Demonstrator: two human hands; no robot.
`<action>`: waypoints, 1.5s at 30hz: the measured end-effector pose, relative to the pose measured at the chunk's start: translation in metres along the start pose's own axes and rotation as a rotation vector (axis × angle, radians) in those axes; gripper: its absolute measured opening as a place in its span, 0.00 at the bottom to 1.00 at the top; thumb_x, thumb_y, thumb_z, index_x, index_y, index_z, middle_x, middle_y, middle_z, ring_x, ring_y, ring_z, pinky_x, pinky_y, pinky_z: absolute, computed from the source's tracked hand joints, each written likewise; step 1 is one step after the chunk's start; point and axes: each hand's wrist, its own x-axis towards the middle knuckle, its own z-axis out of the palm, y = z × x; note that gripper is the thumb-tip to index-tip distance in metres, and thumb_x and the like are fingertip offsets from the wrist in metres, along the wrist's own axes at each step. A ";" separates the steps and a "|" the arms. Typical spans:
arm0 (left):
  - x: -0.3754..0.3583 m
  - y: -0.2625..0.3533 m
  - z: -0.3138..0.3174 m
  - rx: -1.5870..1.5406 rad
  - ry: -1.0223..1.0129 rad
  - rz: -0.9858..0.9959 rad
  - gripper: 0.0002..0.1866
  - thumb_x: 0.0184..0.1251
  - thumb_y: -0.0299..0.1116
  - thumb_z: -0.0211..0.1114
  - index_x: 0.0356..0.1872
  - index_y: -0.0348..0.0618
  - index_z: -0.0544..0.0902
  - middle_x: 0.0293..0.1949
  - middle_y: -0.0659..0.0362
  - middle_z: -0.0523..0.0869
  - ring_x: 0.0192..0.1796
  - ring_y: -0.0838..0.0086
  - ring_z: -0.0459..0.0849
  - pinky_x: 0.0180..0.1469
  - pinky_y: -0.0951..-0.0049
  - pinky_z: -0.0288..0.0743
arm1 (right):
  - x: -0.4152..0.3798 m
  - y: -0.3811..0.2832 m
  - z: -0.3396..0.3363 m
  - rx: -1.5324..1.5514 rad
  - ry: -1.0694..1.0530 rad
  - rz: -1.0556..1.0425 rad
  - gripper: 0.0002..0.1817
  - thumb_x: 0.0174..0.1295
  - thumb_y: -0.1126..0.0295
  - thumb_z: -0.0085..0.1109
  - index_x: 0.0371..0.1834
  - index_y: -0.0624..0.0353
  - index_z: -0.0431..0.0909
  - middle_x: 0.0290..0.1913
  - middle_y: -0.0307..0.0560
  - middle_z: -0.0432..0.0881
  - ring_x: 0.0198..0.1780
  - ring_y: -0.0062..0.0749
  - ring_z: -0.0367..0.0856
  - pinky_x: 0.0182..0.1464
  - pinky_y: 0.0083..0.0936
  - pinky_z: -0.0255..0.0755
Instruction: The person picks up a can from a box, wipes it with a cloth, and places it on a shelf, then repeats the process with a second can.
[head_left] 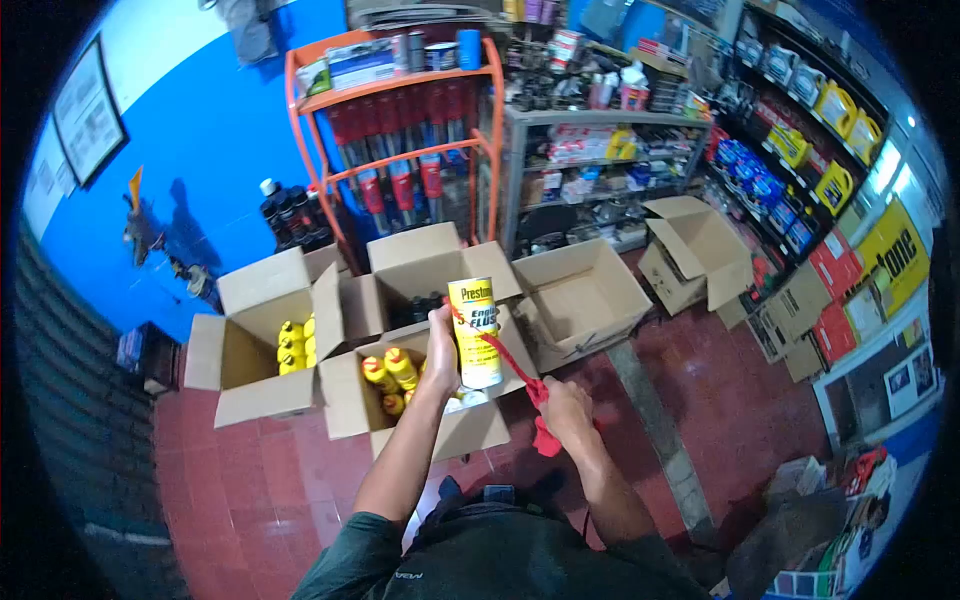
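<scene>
Upright in my left hand is a yellow and white can of engine flush, gripped along its left side with the label facing me. My right hand, lower and to the right, is closed on a red cloth. One strip of the cloth stretches up to the front of the can. Just below the can stands an open cardboard box holding several yellow bottles with red caps.
More open boxes stand around it: one on the left with yellow bottles, one behind with dark items, and one on the right. Behind them rise an orange rack and a glass display case. Shelves of oil jugs line the right.
</scene>
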 end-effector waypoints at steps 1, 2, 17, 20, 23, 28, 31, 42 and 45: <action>0.011 -0.011 0.016 0.007 -0.017 -0.015 0.36 0.81 0.62 0.34 0.59 0.40 0.79 0.42 0.48 0.88 0.42 0.60 0.90 0.44 0.53 0.88 | 0.003 0.025 -0.004 0.008 0.008 0.021 0.12 0.63 0.68 0.66 0.47 0.59 0.87 0.47 0.65 0.89 0.52 0.65 0.88 0.57 0.56 0.81; 0.022 -0.021 0.036 -0.028 -0.051 -0.011 0.37 0.81 0.62 0.34 0.59 0.40 0.79 0.42 0.48 0.89 0.41 0.60 0.90 0.44 0.53 0.88 | 0.007 0.055 -0.004 -0.015 -0.044 0.059 0.13 0.61 0.66 0.69 0.48 0.58 0.86 0.48 0.65 0.89 0.54 0.64 0.87 0.58 0.55 0.80; 0.140 -0.209 0.313 0.249 -0.282 -0.036 0.18 0.76 0.43 0.70 0.57 0.43 0.80 0.44 0.58 0.89 0.42 0.72 0.90 0.45 0.67 0.86 | 0.042 0.353 -0.108 0.844 0.160 -0.283 0.23 0.73 0.79 0.55 0.70 0.60 0.80 0.63 0.49 0.88 0.65 0.31 0.83 0.68 0.25 0.71; 0.178 -0.263 0.350 0.271 -0.351 -0.089 0.17 0.76 0.42 0.70 0.55 0.43 0.81 0.43 0.59 0.90 0.42 0.74 0.90 0.46 0.68 0.86 | 0.060 0.370 -0.132 0.965 0.299 -0.150 0.17 0.78 0.73 0.55 0.66 0.65 0.81 0.58 0.45 0.88 0.60 0.26 0.83 0.65 0.26 0.73; 0.206 -0.304 0.400 0.239 -0.411 -0.048 0.19 0.79 0.48 0.66 0.56 0.43 0.81 0.41 0.56 0.91 0.39 0.70 0.91 0.42 0.67 0.88 | 0.081 0.406 -0.160 1.034 0.315 -0.057 0.17 0.80 0.67 0.58 0.62 0.68 0.81 0.53 0.42 0.88 0.55 0.23 0.81 0.63 0.27 0.75; 0.284 -0.361 0.483 0.288 -0.481 -0.174 0.34 0.86 0.62 0.43 0.54 0.39 0.82 0.40 0.55 0.91 0.39 0.69 0.92 0.42 0.67 0.87 | 0.141 0.480 -0.202 1.087 0.324 -0.153 0.23 0.69 0.58 0.74 0.58 0.63 0.83 0.49 0.43 0.90 0.51 0.24 0.86 0.59 0.29 0.78; 0.335 -0.400 0.534 0.236 -0.499 -0.267 0.37 0.87 0.62 0.37 0.54 0.38 0.83 0.39 0.53 0.92 0.38 0.67 0.92 0.43 0.66 0.88 | 0.175 0.527 -0.237 1.134 0.264 -0.142 0.24 0.66 0.59 0.77 0.58 0.62 0.84 0.52 0.45 0.90 0.54 0.27 0.87 0.62 0.30 0.78; 0.465 -0.499 0.686 0.437 -0.668 -0.032 0.25 0.90 0.50 0.47 0.54 0.39 0.83 0.43 0.60 0.87 0.46 0.78 0.82 0.54 0.73 0.77 | 0.272 0.734 -0.308 1.481 0.077 0.105 0.29 0.62 0.62 0.74 0.65 0.62 0.81 0.58 0.44 0.87 0.60 0.29 0.83 0.69 0.30 0.72; 0.497 -0.535 0.724 0.482 -0.723 -0.025 0.25 0.90 0.50 0.45 0.52 0.38 0.83 0.42 0.60 0.86 0.46 0.78 0.83 0.53 0.73 0.77 | 0.291 0.789 -0.321 1.462 0.062 0.106 0.29 0.62 0.61 0.74 0.64 0.62 0.81 0.59 0.44 0.87 0.60 0.29 0.83 0.69 0.31 0.72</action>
